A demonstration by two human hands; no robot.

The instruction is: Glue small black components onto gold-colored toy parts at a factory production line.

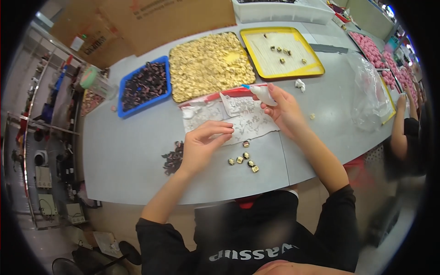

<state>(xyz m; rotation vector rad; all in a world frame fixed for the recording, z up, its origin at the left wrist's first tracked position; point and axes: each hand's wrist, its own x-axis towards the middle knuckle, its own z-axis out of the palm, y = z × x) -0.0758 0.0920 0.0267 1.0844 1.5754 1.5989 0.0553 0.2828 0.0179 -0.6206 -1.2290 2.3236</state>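
My right hand [288,110] is closed around a small white squeeze bottle [264,95] with a blue tip, which points left above the table. Lower and to the left is my left hand [205,141], thumb and fingers pinched together; whatever may be between them is too small to make out. Beneath both hands lies a white paper sheet [256,120] strewn with small pale bits. Several small gold-and-dark pieces [239,160] sit between my forearms. A loose pile of dark strips [173,158] rests beside my left wrist.
At the back are a blue tray [168,82] of dark strips, a tray of gold pieces [208,64] and a yellow tray [321,68] holding a few pieces. A clear plastic bag [371,98] lies right. Another person's arm [398,123] reaches toward pink pieces [366,50].
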